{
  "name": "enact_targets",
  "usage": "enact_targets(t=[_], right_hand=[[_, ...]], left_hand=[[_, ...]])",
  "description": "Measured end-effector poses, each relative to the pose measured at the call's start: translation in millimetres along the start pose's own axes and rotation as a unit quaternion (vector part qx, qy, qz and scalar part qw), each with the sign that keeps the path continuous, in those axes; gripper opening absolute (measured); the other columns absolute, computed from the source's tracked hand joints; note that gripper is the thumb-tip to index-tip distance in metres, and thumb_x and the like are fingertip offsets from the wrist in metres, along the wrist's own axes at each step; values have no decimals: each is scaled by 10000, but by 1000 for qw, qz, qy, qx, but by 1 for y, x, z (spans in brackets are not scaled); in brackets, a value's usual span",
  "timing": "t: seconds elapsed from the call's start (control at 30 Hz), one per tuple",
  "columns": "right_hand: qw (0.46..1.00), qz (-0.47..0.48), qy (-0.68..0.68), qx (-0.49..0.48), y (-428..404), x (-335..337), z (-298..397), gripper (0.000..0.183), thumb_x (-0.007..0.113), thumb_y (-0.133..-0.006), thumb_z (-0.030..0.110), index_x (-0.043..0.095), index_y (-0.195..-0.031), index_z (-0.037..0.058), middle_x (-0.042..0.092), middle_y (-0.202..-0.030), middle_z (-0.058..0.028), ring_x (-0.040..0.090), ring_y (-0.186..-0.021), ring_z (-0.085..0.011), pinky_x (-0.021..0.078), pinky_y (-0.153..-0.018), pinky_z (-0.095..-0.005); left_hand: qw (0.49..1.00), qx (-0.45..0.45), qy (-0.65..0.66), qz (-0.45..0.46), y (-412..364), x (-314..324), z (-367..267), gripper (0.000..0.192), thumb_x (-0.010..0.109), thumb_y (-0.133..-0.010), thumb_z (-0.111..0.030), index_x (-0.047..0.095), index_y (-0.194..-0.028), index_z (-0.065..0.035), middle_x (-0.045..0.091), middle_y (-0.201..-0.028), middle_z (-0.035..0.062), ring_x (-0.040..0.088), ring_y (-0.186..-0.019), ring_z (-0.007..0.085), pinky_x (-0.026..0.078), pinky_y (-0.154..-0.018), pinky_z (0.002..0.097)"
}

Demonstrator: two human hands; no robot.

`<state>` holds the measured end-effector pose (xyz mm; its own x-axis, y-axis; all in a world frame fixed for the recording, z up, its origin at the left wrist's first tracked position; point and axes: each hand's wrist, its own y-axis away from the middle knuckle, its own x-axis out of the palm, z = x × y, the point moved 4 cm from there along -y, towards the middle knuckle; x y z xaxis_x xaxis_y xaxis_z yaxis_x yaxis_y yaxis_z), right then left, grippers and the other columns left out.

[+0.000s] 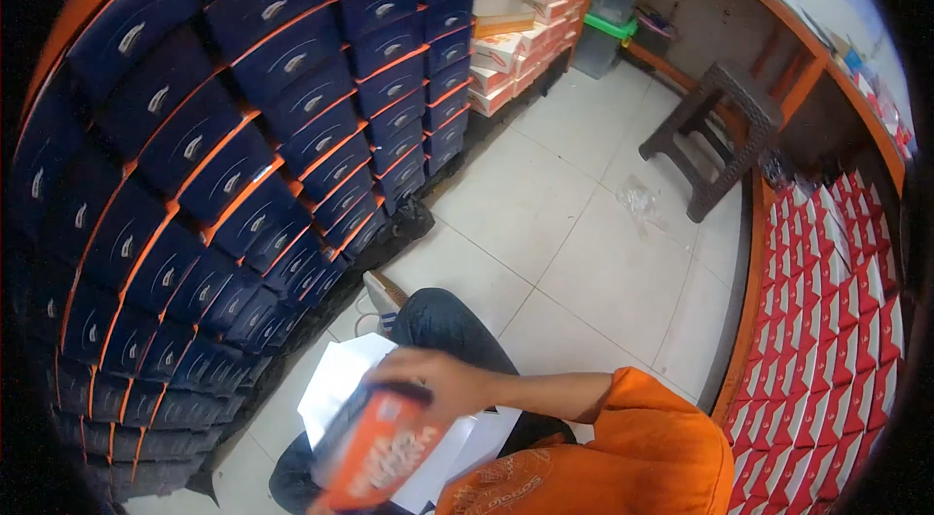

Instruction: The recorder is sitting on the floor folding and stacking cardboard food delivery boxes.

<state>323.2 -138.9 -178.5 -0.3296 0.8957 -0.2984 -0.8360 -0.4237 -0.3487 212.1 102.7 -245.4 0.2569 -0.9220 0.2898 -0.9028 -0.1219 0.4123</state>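
An orange and dark box (379, 442) with white lettering, blurred, is tilted over my lap. My right hand (438, 380) grips its upper end from above. At the lower left end of the box, a small part of my left hand (319, 508) shows at the picture's bottom edge, against the box; its fingers are mostly hidden. Beneath lies white sheet-like material (343, 369), spread across my crossed legs. A shoe (387, 294) with a pale upper and blue stripes is on the floor beyond my knee.
Stacked dark blue boxes (255, 223) with orange edges line the left side. White and orange boxes (503, 52) stand farther back. A dark plastic stool (719, 136), a clear plastic bag (638, 201) and green-lidded bins (609, 26) are ahead. Red and white boxes (810, 340) fill the right shelf.
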Motion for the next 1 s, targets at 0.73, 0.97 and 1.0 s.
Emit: enact_targets(t=[0.73, 0.97, 1.0], right_hand=[[976, -68, -38, -205, -30, 115, 69, 552, 521, -978, 473, 706, -787, -11, 611, -739, -120, 604, -776, -242, 496, -721, -339], [941, 161, 92, -283, -94, 173, 130, 286, 758, -818, 176, 634, -1029, 29, 614, -1115, -175, 612, -999, -301, 511, -783, -397], [939, 164, 94, -286, -101, 180, 154, 286, 758, -818, 176, 634, -1029, 29, 614, -1115, -175, 612, -999, -301, 511, -783, -397]], left_hand=[[953, 155, 40, 256, 23, 1, -57, 954, 693, -815, -534, 271, -1511, -35, 354, -1488, 146, 348, -1375, 269, 289, -1135, 382], [881, 175, 439, 15, 15, -75, -104, 834, 478, -846, -661, 469, -1368, -10, 544, -1330, 187, 560, -1199, 307, 452, -1023, 443], [841, 223, 493, 23, 13, -88, -130, 795, 432, -882, -649, 467, -1363, -17, 563, -1302, 187, 581, -1164, 310, 462, -1011, 452]])
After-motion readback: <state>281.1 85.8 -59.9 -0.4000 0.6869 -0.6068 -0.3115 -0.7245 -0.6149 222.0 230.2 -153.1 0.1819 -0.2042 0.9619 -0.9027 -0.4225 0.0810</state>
